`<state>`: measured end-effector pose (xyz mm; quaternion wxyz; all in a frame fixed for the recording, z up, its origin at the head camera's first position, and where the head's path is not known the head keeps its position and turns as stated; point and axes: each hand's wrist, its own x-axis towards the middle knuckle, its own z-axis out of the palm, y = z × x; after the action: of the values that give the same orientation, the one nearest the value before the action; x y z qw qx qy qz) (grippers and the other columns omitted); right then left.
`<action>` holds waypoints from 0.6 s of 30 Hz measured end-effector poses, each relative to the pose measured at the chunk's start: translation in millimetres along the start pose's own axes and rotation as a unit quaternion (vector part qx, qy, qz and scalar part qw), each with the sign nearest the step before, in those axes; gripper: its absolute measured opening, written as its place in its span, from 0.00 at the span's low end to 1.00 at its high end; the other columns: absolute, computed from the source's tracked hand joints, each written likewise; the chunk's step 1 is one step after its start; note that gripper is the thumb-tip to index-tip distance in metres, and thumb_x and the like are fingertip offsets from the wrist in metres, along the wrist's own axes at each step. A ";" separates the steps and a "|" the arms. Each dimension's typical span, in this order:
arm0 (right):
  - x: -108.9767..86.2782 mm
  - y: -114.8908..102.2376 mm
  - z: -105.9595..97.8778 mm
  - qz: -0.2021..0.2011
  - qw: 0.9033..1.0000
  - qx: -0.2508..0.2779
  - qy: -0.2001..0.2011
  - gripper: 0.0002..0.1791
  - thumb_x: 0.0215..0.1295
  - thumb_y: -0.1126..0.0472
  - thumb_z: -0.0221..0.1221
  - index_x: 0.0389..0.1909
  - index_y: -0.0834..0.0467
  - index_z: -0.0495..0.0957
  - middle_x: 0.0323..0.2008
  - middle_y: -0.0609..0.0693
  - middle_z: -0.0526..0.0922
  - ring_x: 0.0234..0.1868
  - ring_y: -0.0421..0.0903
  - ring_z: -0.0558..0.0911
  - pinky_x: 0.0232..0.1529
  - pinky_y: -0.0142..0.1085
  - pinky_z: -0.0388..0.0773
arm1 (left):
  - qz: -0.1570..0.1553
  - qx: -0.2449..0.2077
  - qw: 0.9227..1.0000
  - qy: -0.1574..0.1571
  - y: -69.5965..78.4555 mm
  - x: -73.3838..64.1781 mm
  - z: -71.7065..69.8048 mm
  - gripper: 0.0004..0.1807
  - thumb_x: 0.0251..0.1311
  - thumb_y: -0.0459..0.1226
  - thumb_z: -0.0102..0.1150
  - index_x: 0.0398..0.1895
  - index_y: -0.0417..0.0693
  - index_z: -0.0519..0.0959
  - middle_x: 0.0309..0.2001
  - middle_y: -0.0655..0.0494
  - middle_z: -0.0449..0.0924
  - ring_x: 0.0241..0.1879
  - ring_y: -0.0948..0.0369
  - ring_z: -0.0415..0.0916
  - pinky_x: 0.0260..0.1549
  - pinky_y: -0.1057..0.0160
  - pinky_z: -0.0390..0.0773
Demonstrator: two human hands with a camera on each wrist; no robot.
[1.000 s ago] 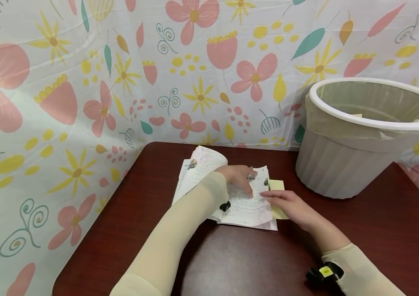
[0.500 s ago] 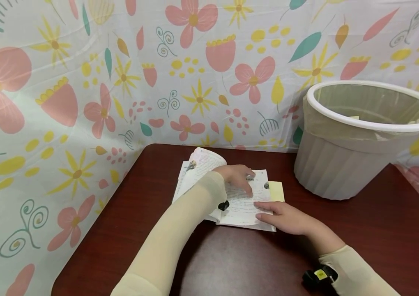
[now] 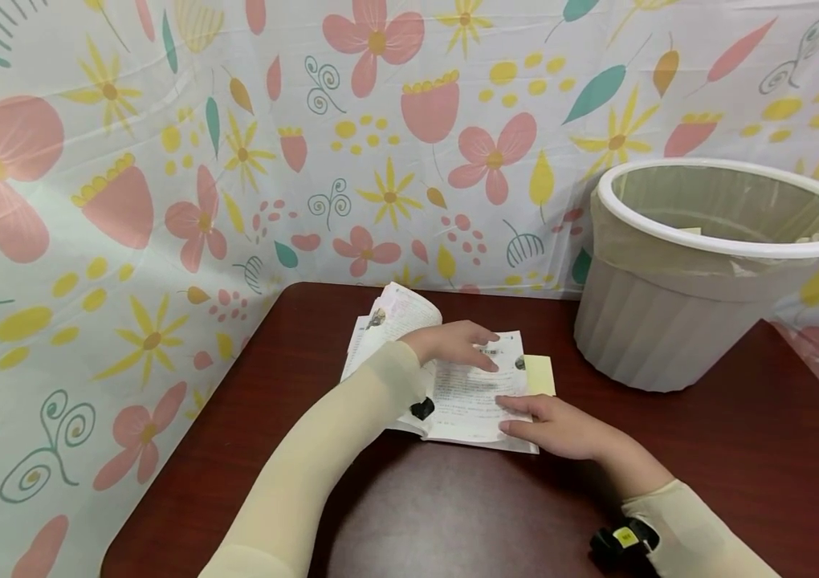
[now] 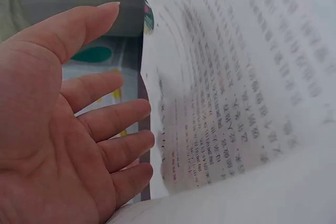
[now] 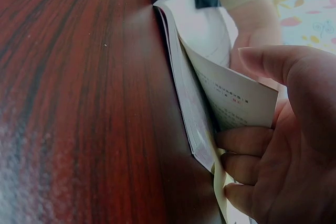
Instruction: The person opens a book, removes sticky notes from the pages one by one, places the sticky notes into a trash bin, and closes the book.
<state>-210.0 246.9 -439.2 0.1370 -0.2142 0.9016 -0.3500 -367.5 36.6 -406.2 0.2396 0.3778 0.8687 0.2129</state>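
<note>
An open book (image 3: pixel 463 409) with printed pages lies on the table, its left-hand pages (image 3: pixel 409 313) curling upward. My left hand (image 3: pixel 449 343) reaches across it, fingers spread above the right-hand page. In the left wrist view its palm faces the camera, fingertips right beside a curved printed page (image 4: pixel 210 103). At the book's lower right edge my right hand (image 3: pixel 561 425) has its index finger and thumb extended over the page. The right wrist view shows a lifted page corner (image 5: pixel 236 95) between thumb and lower fingers, with the index finger hidden. Yellow paper (image 3: pixel 540 374) sticks out beyond the book.
A grey lined waste bin (image 3: pixel 658 321) with a white rim stands on the dark red table (image 3: pixel 236 449) at the back right. Flower-patterned cloth (image 3: pixel 352 144) hangs behind the table and on the left. Some pale scraps show inside the bin.
My right hand has moved down from beside the yellow paper to the page's lower right corner. My left hand has shifted slightly left, uncovering more of the right-hand page.
</note>
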 end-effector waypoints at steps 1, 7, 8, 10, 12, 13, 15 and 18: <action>0.4 0.3 -0.1 0.000 1.000 0.001 0.000 0.33 0.75 0.42 0.57 0.73 0.57 0.72 0.71 0.58 0.74 0.65 0.48 0.74 0.55 0.26 0.73 | 0.003 0.004 1.000 0.002 0.5 -3.2 -0.2 0.41 0.65 0.58 0.64 0.79 0.57 0.65 0.76 0.54 0.69 0.76 0.58 0.66 0.73 0.56 0.67; 1.4 3.0 -0.1 0.000 1.000 -0.002 0.002 0.33 0.75 0.42 0.57 0.73 0.57 0.72 0.69 0.56 0.77 0.64 0.48 0.75 0.56 0.28 0.74 | 0.012 -0.007 1.000 0.010 0.9 -26.7 0.0 0.41 0.65 0.60 0.63 0.79 0.59 0.66 0.76 0.59 0.68 0.78 0.61 0.62 0.76 0.56 0.63; 1.4 3.2 0.2 0.002 1.000 -0.002 0.004 0.33 0.75 0.42 0.57 0.73 0.57 0.72 0.69 0.55 0.77 0.64 0.48 0.75 0.56 0.28 0.74 | 0.013 -0.010 1.000 0.011 0.5 -31.4 0.2 0.41 0.65 0.60 0.62 0.79 0.60 0.66 0.77 0.60 0.68 0.78 0.61 0.61 0.76 0.56 0.62; 1.4 4.0 0.6 0.005 1.000 -0.005 0.005 0.33 0.75 0.41 0.57 0.73 0.56 0.73 0.68 0.55 0.78 0.64 0.47 0.76 0.56 0.28 0.74 | 0.022 -0.012 1.000 0.015 -1.4 -40.3 1.2 0.40 0.66 0.60 0.62 0.79 0.60 0.66 0.77 0.62 0.67 0.79 0.62 0.59 0.77 0.56 0.61; 1.4 4.2 0.9 0.004 1.000 -0.009 0.005 0.33 0.75 0.41 0.57 0.73 0.57 0.72 0.68 0.55 0.78 0.63 0.47 0.76 0.56 0.29 0.74 | 0.027 -0.016 0.999 0.019 -4.2 -49.6 2.7 0.40 0.66 0.61 0.61 0.79 0.61 0.65 0.77 0.65 0.66 0.79 0.63 0.58 0.77 0.56 0.61; 1.2 3.9 0.9 0.007 1.000 -0.008 0.006 0.34 0.75 0.41 0.57 0.73 0.56 0.73 0.68 0.55 0.78 0.63 0.47 0.76 0.56 0.29 0.74 | 0.030 -0.019 0.999 0.021 -5.4 -54.5 3.4 0.40 0.66 0.60 0.61 0.79 0.61 0.65 0.77 0.65 0.66 0.79 0.63 0.58 0.77 0.56 0.61; 0.9 3.4 0.7 0.005 1.000 -0.009 0.007 0.34 0.75 0.41 0.57 0.73 0.57 0.73 0.68 0.56 0.78 0.63 0.47 0.76 0.56 0.29 0.74 | 0.040 -0.024 0.999 0.025 -8.0 -63.7 4.1 0.40 0.66 0.59 0.62 0.79 0.59 0.66 0.77 0.65 0.66 0.78 0.63 0.59 0.77 0.56 0.62; 0.7 1.9 1.0 -0.001 1.000 -0.009 0.007 0.34 0.75 0.41 0.57 0.72 0.58 0.73 0.67 0.55 0.79 0.63 0.47 0.76 0.56 0.28 0.74 | 0.054 -0.024 0.998 0.032 -13.1 -77.3 5.1 0.39 0.67 0.57 0.62 0.78 0.57 0.66 0.77 0.63 0.67 0.78 0.63 0.61 0.76 0.56 0.63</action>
<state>-210.8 247.3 -441.3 0.1284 -0.2139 0.9055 -0.3434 -325.5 -29.3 -397.7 0.2089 0.4108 0.8491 0.2583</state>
